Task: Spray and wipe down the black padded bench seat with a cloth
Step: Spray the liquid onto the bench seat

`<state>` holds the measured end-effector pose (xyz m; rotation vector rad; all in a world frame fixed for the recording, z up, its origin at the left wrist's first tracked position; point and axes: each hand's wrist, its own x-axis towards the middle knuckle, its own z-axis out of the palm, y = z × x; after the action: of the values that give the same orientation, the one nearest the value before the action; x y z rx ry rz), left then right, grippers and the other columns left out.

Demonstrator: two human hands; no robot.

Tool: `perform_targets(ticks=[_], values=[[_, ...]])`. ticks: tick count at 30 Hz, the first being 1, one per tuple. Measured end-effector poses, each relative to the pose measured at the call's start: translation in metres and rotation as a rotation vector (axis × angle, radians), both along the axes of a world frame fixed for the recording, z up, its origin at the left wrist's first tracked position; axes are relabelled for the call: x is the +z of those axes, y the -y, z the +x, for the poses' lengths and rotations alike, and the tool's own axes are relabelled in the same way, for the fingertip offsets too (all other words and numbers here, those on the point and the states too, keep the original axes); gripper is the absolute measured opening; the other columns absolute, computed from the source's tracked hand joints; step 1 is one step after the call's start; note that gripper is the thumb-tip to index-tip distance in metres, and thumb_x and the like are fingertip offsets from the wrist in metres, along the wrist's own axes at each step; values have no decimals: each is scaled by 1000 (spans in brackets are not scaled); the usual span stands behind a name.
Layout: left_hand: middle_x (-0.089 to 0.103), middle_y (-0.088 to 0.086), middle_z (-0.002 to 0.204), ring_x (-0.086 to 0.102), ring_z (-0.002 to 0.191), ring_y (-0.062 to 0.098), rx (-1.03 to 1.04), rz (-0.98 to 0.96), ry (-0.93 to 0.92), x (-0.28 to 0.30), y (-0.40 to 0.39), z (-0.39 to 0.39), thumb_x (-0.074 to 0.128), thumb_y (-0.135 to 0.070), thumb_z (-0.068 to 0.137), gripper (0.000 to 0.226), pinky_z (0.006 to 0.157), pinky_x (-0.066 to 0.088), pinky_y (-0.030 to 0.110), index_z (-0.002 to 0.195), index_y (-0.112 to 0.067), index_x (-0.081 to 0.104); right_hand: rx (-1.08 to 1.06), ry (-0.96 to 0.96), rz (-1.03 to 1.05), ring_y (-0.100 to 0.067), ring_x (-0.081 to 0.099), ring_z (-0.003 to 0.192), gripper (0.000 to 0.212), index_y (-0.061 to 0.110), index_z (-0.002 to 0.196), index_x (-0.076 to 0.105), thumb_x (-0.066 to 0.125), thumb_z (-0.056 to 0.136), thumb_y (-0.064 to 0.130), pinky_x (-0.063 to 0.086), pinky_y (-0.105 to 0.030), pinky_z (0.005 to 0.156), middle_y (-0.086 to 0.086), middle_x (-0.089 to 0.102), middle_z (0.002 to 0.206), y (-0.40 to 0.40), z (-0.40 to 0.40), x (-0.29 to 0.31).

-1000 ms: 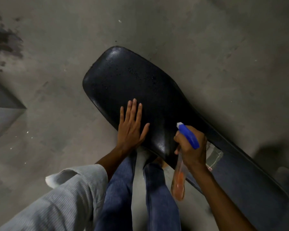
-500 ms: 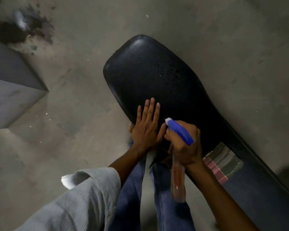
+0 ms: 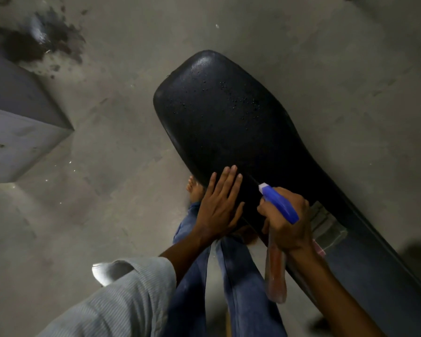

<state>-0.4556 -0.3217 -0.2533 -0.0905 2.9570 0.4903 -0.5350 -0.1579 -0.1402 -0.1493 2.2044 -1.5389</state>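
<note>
Surface: black padded bench seat [image 3: 229, 122], dotted with droplets, slanting across the grey concrete floor [image 3: 107, 166].
Left hand [image 3: 219, 207]: flat, fingers straight, resting on the seat's near edge.
Right hand [image 3: 289, 222]: curled round a clear spray bottle with a blue trigger head [image 3: 278, 205].
Cloth: checked folded cloth [image 3: 326, 227] lying on the seat just behind the right hand.

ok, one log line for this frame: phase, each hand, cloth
phase: spraying | left hand: flat on bench seat | right hand: grips spray bottle | cloth: lying on seat, untouched
</note>
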Motion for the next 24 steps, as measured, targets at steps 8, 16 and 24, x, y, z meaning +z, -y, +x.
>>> perform_targets(ticks=[8,16,24], values=[[18,19,175,14,164,35,297,-33,-56,14,32,-37,40,-48,106,75,134,13,54,165,-4,27,-345,-34,68,-36,59,42,24,5,64,60,61,87,13,51,-40,45,-9,58,51,-34,-4,1],[6,15,178,2,166,30,193,18,24,14,27,-56,33,-52,106,77,135,8,51,168,-10,17,-441,-49,106,-34,54,45,28,4,60,56,61,86,13,45,-33,48,-7,52,50,-54,5,-1],[8,15,178,3,165,30,213,8,29,15,26,-56,37,-50,107,76,135,6,51,168,-10,18,-536,-14,52,-5,50,40,37,7,55,55,57,91,14,44,-18,47,1,54,46,-70,27,-3]])
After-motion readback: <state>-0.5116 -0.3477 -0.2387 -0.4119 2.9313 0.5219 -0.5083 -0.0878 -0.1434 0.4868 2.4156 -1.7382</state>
